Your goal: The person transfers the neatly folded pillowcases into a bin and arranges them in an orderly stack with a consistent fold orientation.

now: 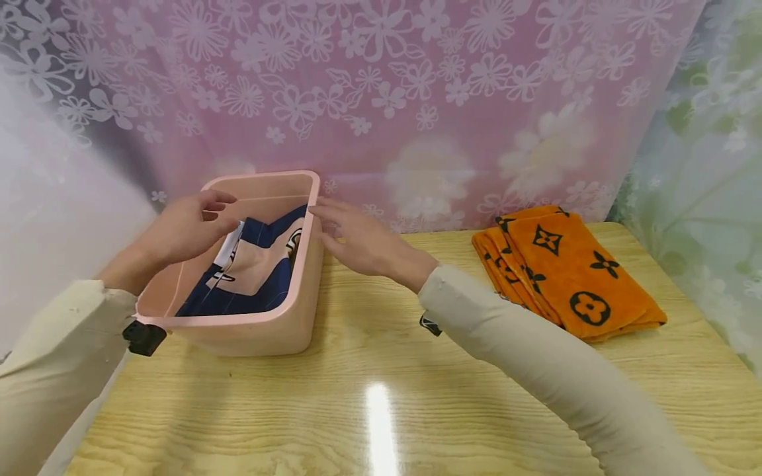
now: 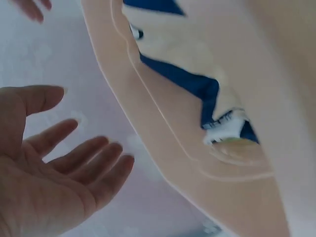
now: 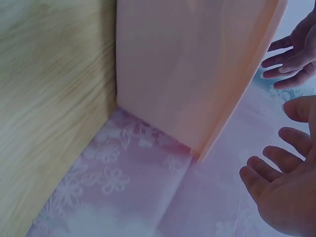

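A pink plastic bin (image 1: 262,337) stands on the left of the table, with a folded navy-and-beige cloth (image 1: 256,264) lying inside it. Over the bin's left side hovers my left hand (image 1: 193,225), fingers relaxed and nothing in them; the left wrist view shows this hand (image 2: 64,163) palm up beside the bin's wall (image 2: 148,123). My right hand (image 1: 363,235) is by the bin's right rim, its loosely bent fingers overlapping the rim in the head view. In the right wrist view that hand (image 3: 286,182) holds nothing and sits apart from the bin (image 3: 173,64).
An orange towel (image 1: 571,264) with black motifs lies folded on the right of the wooden table (image 1: 333,410). A pink flowered curtain (image 1: 381,132) hangs right behind the table and the bin. Another pale flowered curtain (image 1: 714,198) hangs at the right side.
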{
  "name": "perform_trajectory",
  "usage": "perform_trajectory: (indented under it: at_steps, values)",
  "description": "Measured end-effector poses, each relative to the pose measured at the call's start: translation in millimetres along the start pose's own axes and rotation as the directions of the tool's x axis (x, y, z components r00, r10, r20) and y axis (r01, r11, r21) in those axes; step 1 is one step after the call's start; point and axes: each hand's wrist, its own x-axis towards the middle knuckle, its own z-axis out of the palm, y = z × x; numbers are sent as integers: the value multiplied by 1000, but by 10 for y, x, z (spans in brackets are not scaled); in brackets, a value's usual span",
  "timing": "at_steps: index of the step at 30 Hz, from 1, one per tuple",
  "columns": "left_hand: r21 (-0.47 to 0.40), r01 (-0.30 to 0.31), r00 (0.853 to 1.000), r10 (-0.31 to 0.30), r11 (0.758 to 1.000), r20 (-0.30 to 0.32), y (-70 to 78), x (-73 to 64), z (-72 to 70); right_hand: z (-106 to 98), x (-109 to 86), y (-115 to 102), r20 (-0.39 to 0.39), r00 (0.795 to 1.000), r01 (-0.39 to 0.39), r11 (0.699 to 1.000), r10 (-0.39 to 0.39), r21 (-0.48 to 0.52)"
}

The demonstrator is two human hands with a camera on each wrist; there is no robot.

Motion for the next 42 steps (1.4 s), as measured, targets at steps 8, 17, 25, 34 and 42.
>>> perform_trajectory:
  at_steps: [8, 17, 25, 34, 42]
  values:
    - [63, -235, 950, 243, 970, -197, 324, -63, 215, -167, -258, 230, 15, 998, -54, 992, 56, -114]
    - [297, -279, 902, 356, 913, -246, 655, -100, 332, -359, -509, 438, 48, 993, -92, 977, 103, -194]
    - [202, -338, 901, 378, 919, -212, 962, -126, 605, -484, -778, 671, 42, 987, -139, 957, 154, -255]
    - [353, -381, 872, 459, 855, -172, 1158, -127, 879, -588, -1107, 991, 20, 980, -188, 946, 200, -264]
    - [463, -371, 861, 485, 805, -154, 1330, -57, 1091, -683, -1372, 1221, 19, 973, -215, 929, 232, -302]
